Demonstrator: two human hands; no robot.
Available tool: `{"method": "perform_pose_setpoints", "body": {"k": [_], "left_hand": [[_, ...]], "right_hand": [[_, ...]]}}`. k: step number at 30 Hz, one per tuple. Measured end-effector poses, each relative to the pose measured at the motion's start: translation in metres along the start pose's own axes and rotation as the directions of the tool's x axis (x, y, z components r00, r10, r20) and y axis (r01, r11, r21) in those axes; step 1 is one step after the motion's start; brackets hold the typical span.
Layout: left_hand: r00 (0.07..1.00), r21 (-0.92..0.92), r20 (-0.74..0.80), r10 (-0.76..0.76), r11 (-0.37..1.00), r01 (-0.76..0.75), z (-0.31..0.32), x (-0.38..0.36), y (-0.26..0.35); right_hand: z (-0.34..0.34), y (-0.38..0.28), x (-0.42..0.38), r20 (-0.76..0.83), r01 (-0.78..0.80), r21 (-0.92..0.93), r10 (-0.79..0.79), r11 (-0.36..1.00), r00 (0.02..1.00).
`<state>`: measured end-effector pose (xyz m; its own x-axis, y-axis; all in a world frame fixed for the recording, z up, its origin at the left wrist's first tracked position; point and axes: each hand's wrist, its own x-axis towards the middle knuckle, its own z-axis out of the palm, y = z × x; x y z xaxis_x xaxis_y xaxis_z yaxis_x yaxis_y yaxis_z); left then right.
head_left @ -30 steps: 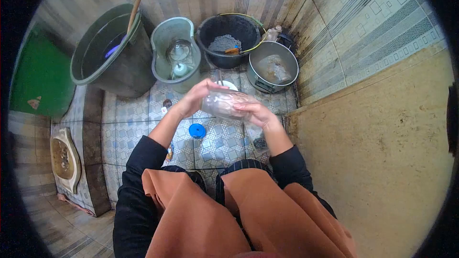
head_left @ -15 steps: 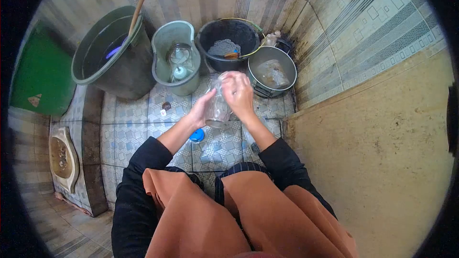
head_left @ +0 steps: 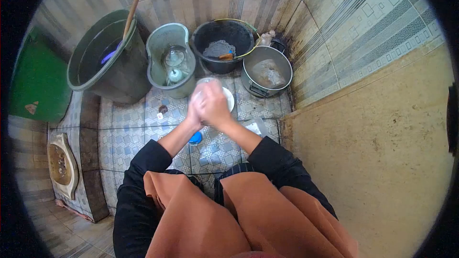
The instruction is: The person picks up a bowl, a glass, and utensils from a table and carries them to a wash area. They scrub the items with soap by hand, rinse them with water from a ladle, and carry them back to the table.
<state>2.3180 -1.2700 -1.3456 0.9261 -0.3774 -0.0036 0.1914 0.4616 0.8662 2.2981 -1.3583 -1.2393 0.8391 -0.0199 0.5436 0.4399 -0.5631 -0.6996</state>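
Observation:
Both hands meet above the tiled floor around a clear glass jar (head_left: pixel 200 88), which is mostly hidden by them. My right hand (head_left: pixel 215 106) wraps over its near side. My left hand (head_left: pixel 194 112) holds it from the left, fingers closed against it. A blue lid (head_left: pixel 195 138) lies on the floor just below my left wrist. A white dish (head_left: pixel 228 99) shows on the floor just right of the hands.
Along the wall stand a large green bucket (head_left: pixel 79 74) with a wooden stick, a pale green tub (head_left: pixel 155 67) holding glass jars, a black bucket (head_left: pixel 210 31) and a metal pot (head_left: pixel 248 83). A squat toilet (head_left: pixel 60 165) is at the left. A beige ledge (head_left: pixel 373 153) fills the right.
The jar has turned from lying sideways between the hands to being clasped closely by both. The hands moved left and closed together over it.

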Motion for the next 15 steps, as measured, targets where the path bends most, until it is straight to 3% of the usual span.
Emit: {"method": "perform_pose_setpoints", "body": {"k": [1,2,3,4,5,7,9,10,11,13,15], "left_hand": [[0.972,-0.257,-0.025,-0.232,0.942,0.218,0.028,-0.001,0.039],[0.893,-0.5,0.01,-0.451,0.771,0.395,0.044,0.0,0.061],[0.892,-0.504,0.005,-0.452,0.769,0.392,0.042,0.002,0.062],[0.893,-0.549,0.122,-0.434,0.72,0.425,0.038,0.002,0.063],[0.883,-0.586,0.234,-0.407,0.665,0.463,0.033,0.001,0.063],[0.87,-0.643,0.245,-0.428,0.6,0.476,0.034,0.001,0.069],[0.897,-0.599,0.138,-0.421,0.685,0.414,0.042,0.0,0.074],[0.855,-0.5,0.227,-0.466,0.698,0.512,0.033,0.003,0.072],[0.856,-0.496,0.225,-0.466,0.701,0.512,0.031,0.007,0.074],[0.87,-0.106,0.064,-0.49,0.863,0.494,0.037,0.011,0.087],[0.824,-0.021,-0.017,-0.567,0.824,0.566,0.039,0.006,0.09]], "right_hand": [[-0.008,0.005,0.011,-0.187,-0.085,-0.013,0.081,0.996,0.979],[-0.011,0.024,0.017,-0.24,-0.155,0.033,0.158,0.987,0.958],[-0.006,0.05,0.02,-0.337,-0.111,-0.084,0.077,0.99,0.938],[-0.016,0.051,0.023,-0.081,-0.259,0.201,0.279,0.945,0.957],[-0.021,0.05,0.023,0.222,-0.45,0.419,0.391,0.789,0.893],[-0.009,0.05,0.024,0.164,-0.382,0.491,0.347,0.783,0.923],[-0.007,0.047,0.029,-0.012,-0.313,0.402,0.346,0.861,0.938],[-0.008,0.042,0.037,-0.145,-0.321,0.277,0.37,0.906,0.918],[-0.012,0.044,0.042,-0.14,-0.359,0.249,0.4,0.899,0.906],[-0.016,0.042,0.044,-0.151,-0.335,0.114,0.35,0.935,0.925],[-0.011,0.036,0.041,-0.094,-0.356,-0.111,0.346,0.928,0.933]]}}
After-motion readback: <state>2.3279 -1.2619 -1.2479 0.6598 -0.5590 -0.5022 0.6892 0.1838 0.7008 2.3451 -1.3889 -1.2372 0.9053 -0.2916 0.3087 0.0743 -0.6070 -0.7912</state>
